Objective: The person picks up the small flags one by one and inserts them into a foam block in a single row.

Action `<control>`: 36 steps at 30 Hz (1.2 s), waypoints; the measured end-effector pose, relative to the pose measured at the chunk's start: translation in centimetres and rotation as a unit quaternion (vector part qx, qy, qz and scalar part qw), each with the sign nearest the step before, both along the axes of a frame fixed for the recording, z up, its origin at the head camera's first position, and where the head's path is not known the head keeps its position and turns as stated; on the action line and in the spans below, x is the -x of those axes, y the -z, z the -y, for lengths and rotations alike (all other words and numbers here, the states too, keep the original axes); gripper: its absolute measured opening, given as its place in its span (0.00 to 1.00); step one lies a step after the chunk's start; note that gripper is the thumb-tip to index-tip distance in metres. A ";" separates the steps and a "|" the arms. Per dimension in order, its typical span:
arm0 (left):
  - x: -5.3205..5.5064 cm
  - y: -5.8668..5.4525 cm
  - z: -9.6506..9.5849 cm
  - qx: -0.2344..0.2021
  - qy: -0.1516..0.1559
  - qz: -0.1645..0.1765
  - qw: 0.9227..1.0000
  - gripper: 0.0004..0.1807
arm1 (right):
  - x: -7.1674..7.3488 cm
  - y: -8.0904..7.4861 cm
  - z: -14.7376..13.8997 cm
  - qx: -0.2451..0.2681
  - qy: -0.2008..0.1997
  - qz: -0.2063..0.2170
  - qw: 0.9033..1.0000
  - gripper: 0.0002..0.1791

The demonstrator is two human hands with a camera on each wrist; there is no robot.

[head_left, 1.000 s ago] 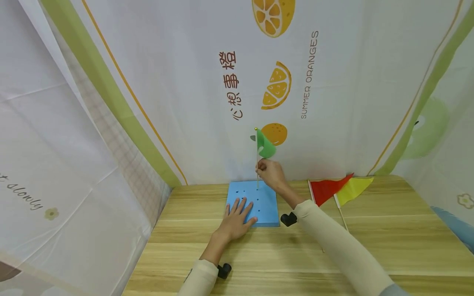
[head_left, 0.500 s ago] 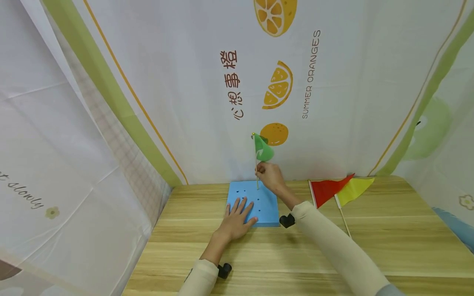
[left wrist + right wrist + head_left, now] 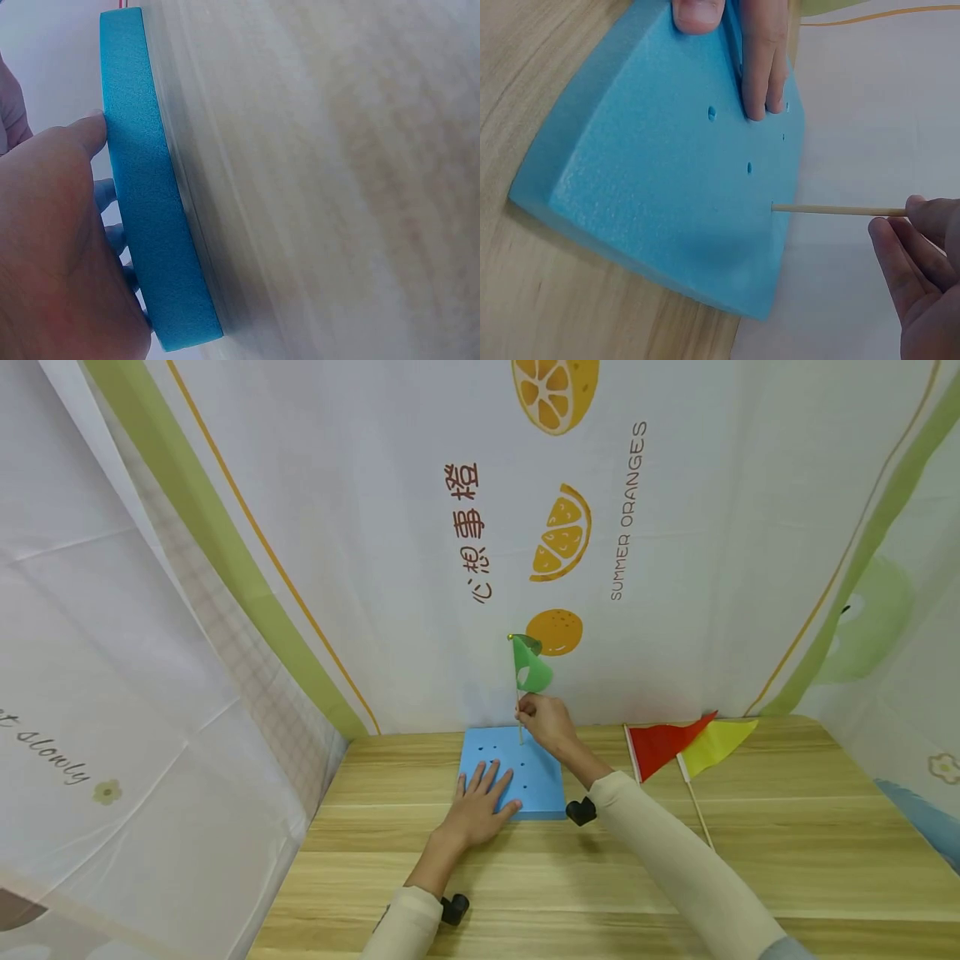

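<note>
My right hand (image 3: 549, 723) pinches the thin wooden stick of a green flag (image 3: 531, 670) between thumb and fingers. In the right wrist view, the lower end of the stick (image 3: 829, 210) meets a hole in a blue foam board (image 3: 645, 172); how deep it sits I cannot tell. The flag stands nearly upright, leaning slightly left at its top. My left hand (image 3: 474, 814) lies spread on the front left of the board, fingers straight and apart. The left wrist view shows that thumb (image 3: 91, 131) at the board's thick edge (image 3: 154, 202).
Several small holes dot the board. To its right, a red flag (image 3: 663, 745) and a yellow flag (image 3: 716, 745) lie on the wooden table (image 3: 390, 827), partly overlapping. A white printed cloth (image 3: 360, 527) hangs behind the table.
My right hand has come down slightly with the green flag, whose top has dropped and tipped a little left. The left hand has stayed in place on the board.
</note>
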State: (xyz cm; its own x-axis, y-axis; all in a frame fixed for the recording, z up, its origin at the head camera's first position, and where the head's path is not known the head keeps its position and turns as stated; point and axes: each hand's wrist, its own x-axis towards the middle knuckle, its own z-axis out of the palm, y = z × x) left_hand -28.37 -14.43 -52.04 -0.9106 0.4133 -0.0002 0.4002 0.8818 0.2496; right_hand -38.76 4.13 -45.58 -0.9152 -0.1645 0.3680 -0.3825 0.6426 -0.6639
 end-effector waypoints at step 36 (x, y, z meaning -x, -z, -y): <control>-0.2 0.2 -0.1 -0.012 0.003 -0.006 1.000 0.37 | -3.9 1.2 -10.3 0.079 -0.015 0.010 0.997 0.09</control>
